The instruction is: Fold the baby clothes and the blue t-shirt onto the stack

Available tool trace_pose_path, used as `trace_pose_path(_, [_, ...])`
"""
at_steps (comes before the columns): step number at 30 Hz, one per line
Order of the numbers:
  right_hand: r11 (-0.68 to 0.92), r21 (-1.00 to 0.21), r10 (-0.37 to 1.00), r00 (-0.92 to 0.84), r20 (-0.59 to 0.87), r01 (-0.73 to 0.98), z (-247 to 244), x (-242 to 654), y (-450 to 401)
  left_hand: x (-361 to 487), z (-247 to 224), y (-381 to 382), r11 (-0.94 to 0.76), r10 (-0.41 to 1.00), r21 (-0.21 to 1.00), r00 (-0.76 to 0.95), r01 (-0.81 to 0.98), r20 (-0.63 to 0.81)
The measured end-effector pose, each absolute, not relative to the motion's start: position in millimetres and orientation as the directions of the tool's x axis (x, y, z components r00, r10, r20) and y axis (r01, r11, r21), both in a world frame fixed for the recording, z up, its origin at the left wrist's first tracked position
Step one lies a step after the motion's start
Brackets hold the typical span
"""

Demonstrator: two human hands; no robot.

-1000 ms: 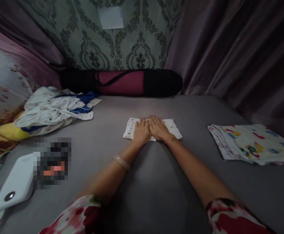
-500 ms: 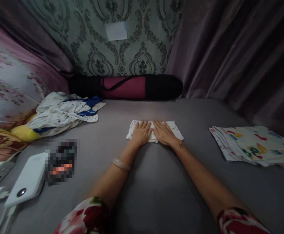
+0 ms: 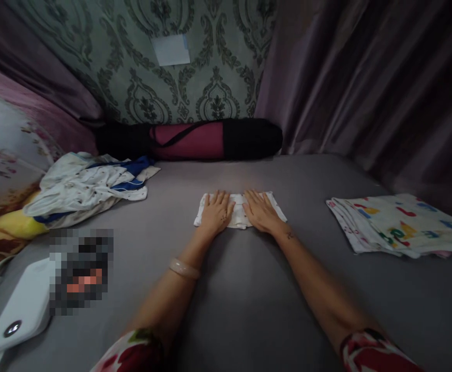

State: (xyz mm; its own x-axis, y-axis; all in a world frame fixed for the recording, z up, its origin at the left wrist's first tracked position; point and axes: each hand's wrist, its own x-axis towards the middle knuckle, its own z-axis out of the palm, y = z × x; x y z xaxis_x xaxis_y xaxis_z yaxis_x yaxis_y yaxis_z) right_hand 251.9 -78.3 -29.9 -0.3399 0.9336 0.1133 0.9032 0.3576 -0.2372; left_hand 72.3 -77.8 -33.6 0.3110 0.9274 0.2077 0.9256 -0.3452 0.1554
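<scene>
A small white folded cloth (image 3: 238, 217) with faint specks lies flat on the grey bed sheet (image 3: 245, 289) in front of me. My left hand (image 3: 217, 212) rests flat on its left part, fingers stretched forward. On the right part lies my right hand (image 3: 262, 211), palm down with the fingers extended. Neither hand grips the cloth; both press on its top. A strip of the cloth shows between the hands, and its outer corners stick out beyond them. Whether it is a garment or a plain cloth I cannot tell.
At right lies a stack of folded cloths (image 3: 400, 222) with a colourful print. A loose clothes pile (image 3: 82, 183) sits at left. Nearer are a white power bank (image 3: 22, 305) and a blurred-out object (image 3: 82, 274). A black and maroon long bag (image 3: 189, 139) lies along the wall.
My hands have spread slightly apart on the cloth, showing more of its middle. The whole view has shifted, so most things appear farther left.
</scene>
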Motion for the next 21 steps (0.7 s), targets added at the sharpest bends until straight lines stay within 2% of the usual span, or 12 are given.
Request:
trace_pose_path(2, [0.324, -0.210, 0.945, -0.306, 0.112, 0.923, -32, 258, -80, 70, -37, -78, -0.310, 0.932, 0.141, 0.271, 0.940, 0.240])
trace_pose_path(12, [0.295, -0.199, 0.955, -0.292, 0.046, 0.935, -33, 268, -79, 66, -38, -75, -0.269, 0.953, 0.107, 0.249, 0.957, 0.173])
trace_pose_path(15, [0.220, -0.157, 0.975, -0.213, 0.059, 0.963, -33, 276, -77, 57, -36, -74, -0.213, 0.962, 0.096, 0.192, 0.972, 0.194])
trace_pose_path(18, [0.157, -0.143, 0.988, -0.153, 0.034, 0.977, -38, 283, -75, 49, -38, -72, -0.169, 0.982, 0.103, 0.158, 0.980, 0.100])
trace_pose_path(21, [0.161, -0.152, 0.987, -0.160, 0.022, 0.975, -43, 287, -73, 45, -41, -70, -0.159, 0.987, 0.119, 0.154, 0.980, 0.054])
